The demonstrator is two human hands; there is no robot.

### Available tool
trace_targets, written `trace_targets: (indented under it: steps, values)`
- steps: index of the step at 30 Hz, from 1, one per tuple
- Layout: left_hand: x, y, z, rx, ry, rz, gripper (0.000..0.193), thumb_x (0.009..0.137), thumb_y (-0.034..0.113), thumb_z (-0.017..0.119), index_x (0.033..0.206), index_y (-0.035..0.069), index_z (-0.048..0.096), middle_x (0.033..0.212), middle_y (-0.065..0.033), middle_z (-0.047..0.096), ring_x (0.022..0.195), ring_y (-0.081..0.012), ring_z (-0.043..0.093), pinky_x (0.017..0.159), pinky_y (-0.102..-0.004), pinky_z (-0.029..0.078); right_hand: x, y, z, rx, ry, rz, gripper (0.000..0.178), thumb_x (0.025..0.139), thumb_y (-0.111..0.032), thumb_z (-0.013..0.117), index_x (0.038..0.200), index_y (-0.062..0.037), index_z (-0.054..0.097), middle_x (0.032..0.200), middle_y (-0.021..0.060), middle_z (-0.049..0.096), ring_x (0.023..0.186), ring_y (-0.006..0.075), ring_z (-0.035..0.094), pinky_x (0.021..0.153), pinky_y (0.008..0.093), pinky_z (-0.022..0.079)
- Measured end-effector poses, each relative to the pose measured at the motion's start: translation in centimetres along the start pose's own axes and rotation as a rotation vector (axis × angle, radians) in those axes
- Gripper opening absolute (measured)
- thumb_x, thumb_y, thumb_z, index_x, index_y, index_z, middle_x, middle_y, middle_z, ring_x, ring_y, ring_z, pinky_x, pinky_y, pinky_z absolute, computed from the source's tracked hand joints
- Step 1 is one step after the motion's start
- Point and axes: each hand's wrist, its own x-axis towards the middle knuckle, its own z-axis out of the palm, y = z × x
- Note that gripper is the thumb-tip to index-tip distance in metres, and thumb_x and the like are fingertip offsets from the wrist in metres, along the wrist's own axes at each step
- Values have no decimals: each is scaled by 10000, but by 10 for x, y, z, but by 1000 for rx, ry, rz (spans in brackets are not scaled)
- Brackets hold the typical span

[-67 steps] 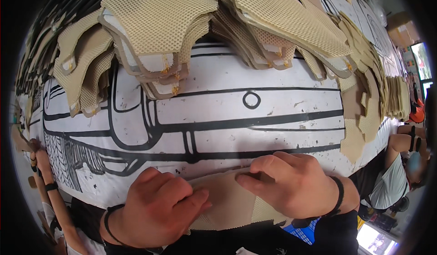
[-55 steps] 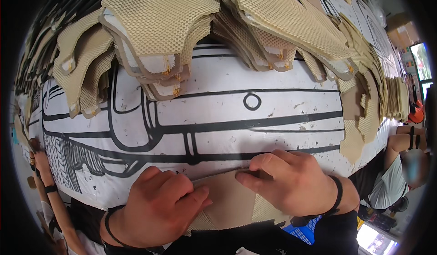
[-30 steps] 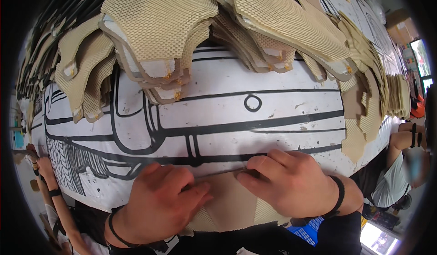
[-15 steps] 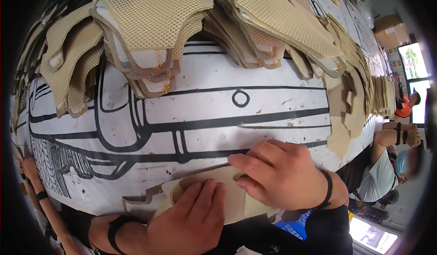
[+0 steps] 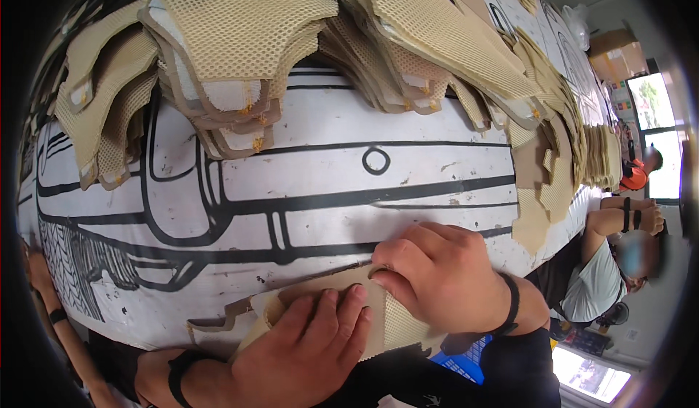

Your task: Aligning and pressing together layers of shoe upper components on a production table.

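At the table's near edge lies a beige mesh fabric piece, partly folded, with a smooth tan backing. My left hand rests on it, its fingers stretched flat over the fabric and its thumb out of sight. Thumb and index finger of my right hand pinch the piece's upper edge, where a bit of the rim curls up between them. A brown-edged, notched part of cut fabric sticks out to the left of my left hand.
Stacks of cut mesh pieces and further mesh pieces cover the far side of the white table, which has black line drawings. A blue plastic basket shows below my right wrist. Other people's arms appear at left, and a seated person at right.
My right hand's index finger has drawn in against the thumb and now pinches the fabric's edge. My left fingers have shifted slightly right on the piece. The whole view has shifted a little.
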Motion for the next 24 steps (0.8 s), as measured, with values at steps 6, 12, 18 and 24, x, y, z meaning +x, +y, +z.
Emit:
trace_targets:
  steps: [6, 12, 18, 24]
  values:
    - [7, 10, -14, -101, -151, -94, 461, 889, 233, 568, 1256, -26, 674, 1408, -213, 618, 1255, -344, 585, 1075, -464, 463, -5, 7, 2, -22, 51, -10, 357, 768, -232, 885, 993, -119, 632, 804, 42, 649, 677, 276, 668, 575, 370, 538]
    - [6, 9, -15, -87, -199, -75, 501, 899, 288, 574, 1290, -15, 660, 1447, -207, 602, 1260, -342, 579, 1084, -477, 438, -9, 12, -12, -19, 5, 35, 330, 763, -247, 890, 922, -118, 631, 779, 47, 633, 671, 275, 658, 579, 372, 533]
    - [4, 1, -4, -9, -108, 44, 450, 848, 365, 682, 1162, 47, 731, 1312, -164, 694, 1130, -304, 651, 950, -425, 534, -22, 15, -22, -24, -66, 164, 286, 856, -299, 813, 918, -112, 606, 714, 40, 578, 631, 272, 637, 529, 404, 509]
    - [9, 6, -18, -82, -252, -54, 547, 899, 336, 552, 1306, -15, 655, 1475, -215, 583, 1276, -350, 575, 1097, -490, 419, -20, 11, -27, -40, -101, 175, 238, 816, -232, 855, 857, -112, 654, 665, 37, 636, 591, 269, 670, 536, 376, 530]
